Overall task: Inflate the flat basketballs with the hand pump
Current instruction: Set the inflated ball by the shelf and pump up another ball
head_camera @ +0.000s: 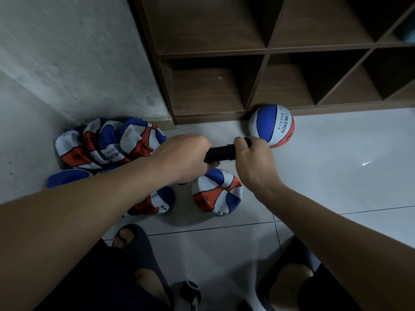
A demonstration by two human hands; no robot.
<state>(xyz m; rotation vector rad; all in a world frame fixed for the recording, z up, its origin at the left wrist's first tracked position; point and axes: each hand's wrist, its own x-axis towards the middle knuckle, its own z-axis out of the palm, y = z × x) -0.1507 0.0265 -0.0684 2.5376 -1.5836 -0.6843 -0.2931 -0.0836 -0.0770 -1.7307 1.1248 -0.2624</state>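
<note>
L hand: you clamped pump barrel, steadying it.
R hand: fingers curled round handle, prob. mid-stroke.
Ball: flat below.

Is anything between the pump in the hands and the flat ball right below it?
Nothing visible. Left hand and right hand grip the pump above the flat ball; the pump's left end is hidden behind the left hand.
</note>
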